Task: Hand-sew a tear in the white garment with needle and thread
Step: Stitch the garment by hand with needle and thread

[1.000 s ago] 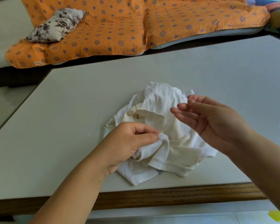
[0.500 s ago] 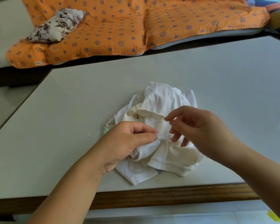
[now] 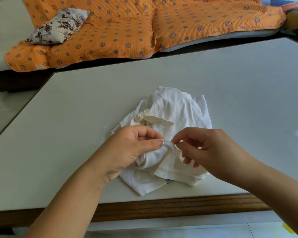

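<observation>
- Head view: left grip [image 3: 132, 148] pinching a raised fold of the garment [image 3: 175, 107].
- The right grip [image 3: 208, 148] pinching the same fold, thumb against forefinger.
- Garment lies crumpled on the surface [image 3: 76, 103].

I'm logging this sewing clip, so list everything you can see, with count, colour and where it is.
garment: one, white, crumpled on the near middle of the table
thread: one loose strand, pale, on the table just left of the garment
table: one, pale top with a brown wooden near edge, fills the middle of the view
quilt: one, orange with blue stars and wheels, behind the table
cushion: one, white with dark flowers, on the quilt at far left
left hand: one, pinches a raised fold of the garment
right hand: one, thumb and forefinger pinch at the same fold
</observation>
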Motion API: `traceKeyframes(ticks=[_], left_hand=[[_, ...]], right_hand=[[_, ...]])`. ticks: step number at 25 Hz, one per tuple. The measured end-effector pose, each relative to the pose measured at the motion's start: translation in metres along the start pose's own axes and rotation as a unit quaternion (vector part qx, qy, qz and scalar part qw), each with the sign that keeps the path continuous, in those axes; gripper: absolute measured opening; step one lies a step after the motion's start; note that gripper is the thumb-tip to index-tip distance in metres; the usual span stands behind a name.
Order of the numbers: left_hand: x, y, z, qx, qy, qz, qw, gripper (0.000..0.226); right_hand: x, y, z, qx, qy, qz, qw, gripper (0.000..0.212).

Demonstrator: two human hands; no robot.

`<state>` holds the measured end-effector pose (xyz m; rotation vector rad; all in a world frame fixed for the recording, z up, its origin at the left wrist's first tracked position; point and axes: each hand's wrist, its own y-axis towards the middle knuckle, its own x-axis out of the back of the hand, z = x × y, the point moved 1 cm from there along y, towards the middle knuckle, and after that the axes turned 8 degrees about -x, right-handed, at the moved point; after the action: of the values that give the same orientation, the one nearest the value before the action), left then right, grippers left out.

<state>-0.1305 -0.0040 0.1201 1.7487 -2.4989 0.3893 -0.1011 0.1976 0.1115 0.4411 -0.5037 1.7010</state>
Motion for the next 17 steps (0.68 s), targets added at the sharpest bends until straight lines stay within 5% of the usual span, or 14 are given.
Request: traceKeyframes(ticks=[17], left_hand=[[0.0007,-0.0029,-0.0036,0.005,-0.023,0.015,1.000,0.022]], right_hand=[[-0.0020,0.0015,-0.0004,-0.010,0.028,0.006,1.000,0.024]])
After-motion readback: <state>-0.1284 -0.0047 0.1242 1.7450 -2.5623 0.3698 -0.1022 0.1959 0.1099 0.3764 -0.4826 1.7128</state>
